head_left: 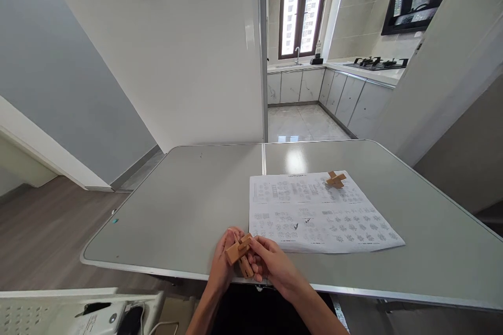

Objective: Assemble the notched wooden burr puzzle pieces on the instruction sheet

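Several interlocking wooden puzzle pieces are gathered between my two hands at the front edge of the table. My left hand wraps round them from the left, its fingers partly hidden behind the wood. From the right, my right hand pinches the wood with thumb and fingers. One piece points down below the others, and a shorter one lies across the top. Just beyond my right hand lies a printed sheet with rows of small diagrams and two handwritten ticks. An assembled wooden cross-shaped puzzle rests on its far right part.
The grey folding table has a seam down its middle. Small blue and white bits lie near its left edge. At lower left, a white plastic basket holds a white device and cables. Beyond the table is a kitchen doorway.
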The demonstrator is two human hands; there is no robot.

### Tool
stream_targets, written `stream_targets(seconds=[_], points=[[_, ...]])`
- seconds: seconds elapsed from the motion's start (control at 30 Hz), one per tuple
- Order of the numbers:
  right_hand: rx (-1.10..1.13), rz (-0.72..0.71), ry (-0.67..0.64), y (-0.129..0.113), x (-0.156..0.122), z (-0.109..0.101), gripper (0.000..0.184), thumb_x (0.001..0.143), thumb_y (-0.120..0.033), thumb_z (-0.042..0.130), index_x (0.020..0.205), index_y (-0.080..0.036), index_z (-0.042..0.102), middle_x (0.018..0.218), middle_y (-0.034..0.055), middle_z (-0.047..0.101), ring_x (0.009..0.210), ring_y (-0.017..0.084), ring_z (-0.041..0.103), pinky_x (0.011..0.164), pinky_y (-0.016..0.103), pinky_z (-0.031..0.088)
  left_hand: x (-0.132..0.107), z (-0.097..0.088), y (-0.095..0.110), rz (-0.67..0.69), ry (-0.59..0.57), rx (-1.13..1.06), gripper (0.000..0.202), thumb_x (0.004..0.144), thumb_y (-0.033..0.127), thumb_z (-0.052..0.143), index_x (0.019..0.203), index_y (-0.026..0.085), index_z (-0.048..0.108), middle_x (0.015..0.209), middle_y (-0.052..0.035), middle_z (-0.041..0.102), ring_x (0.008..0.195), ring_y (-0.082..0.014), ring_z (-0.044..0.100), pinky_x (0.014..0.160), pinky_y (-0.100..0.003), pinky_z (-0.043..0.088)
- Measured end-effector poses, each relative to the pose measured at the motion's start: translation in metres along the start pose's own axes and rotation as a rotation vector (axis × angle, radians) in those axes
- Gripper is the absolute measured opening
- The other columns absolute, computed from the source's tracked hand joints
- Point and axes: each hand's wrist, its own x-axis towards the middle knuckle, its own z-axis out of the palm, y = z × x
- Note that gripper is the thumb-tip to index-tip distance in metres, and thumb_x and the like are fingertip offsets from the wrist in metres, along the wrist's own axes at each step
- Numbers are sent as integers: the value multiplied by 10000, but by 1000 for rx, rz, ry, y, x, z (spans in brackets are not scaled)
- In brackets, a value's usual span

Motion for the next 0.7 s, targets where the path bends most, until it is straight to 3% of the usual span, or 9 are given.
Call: stream_targets(seconds=[0.37, 0.53, 0.7], points=[[-140, -93, -85, 1, -13, -1, 532, 806, -693, 755, 862, -191, 586, 641, -70, 515, 481, 64, 420, 466, 212, 384, -5, 10, 13, -57, -141, -172, 529, 878, 690, 647, 773, 182, 537, 894, -18, 480, 782, -135, 491, 718, -239, 493], [-133, -81, -91, -7, -19, -4, 503, 805, -658, 777, 823, -194, 586, 613, -72, 492, 486, 72, 419, 463, 215, 351, -14, 16, 25, -78, -150, -95, 553, 849, 733, 631, 776, 192, 542, 1012, -61, 513, 886, -184, 532, 777, -286, 523], [-70, -70, -162, -9, -28, -9, 442, 828, -574, 805, 795, -187, 593, 560, -82, 426, 487, 66, 331, 472, 217, 283, -15, 15, 24, -64, -167, 4, 588, 846, 773, 590, 735, 197, 539, 923, -64, 527, 917, -215, 542, 846, -335, 525]])
